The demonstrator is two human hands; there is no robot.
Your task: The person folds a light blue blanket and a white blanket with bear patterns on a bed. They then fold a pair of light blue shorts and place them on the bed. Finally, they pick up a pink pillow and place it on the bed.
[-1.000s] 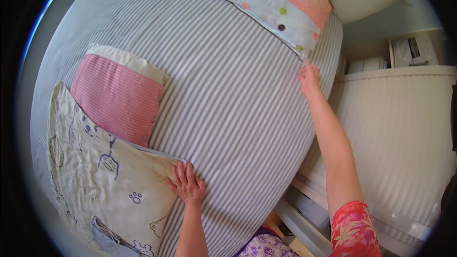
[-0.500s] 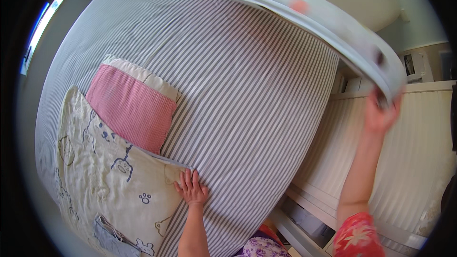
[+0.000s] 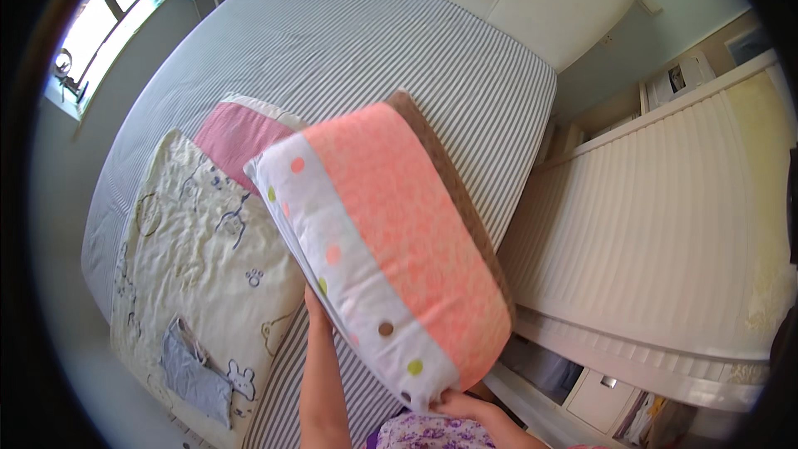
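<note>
A pillow with a coral middle, a white dotted band and a brown far edge hangs tilted in front of me, above the striped bed. My right hand is closed on its near corner. My left hand reaches to the pillow's left underside, and its fingers are hidden there. Under and left of the pillow lies a cream blanket printed with animals and paws. A pink pillow with a white edge rests behind it, partly covered.
The striped sheet covers the wide bed, up to a cream headboard. A small grey cloth item lies on the blanket. At the right stands a pale ribbed surface with open compartments below it. A window is at the left.
The dotted pillow has come from the far right down in front of me, its coral side now showing. My right hand has moved down and nearer. My left hand has left the blanket's corner.
</note>
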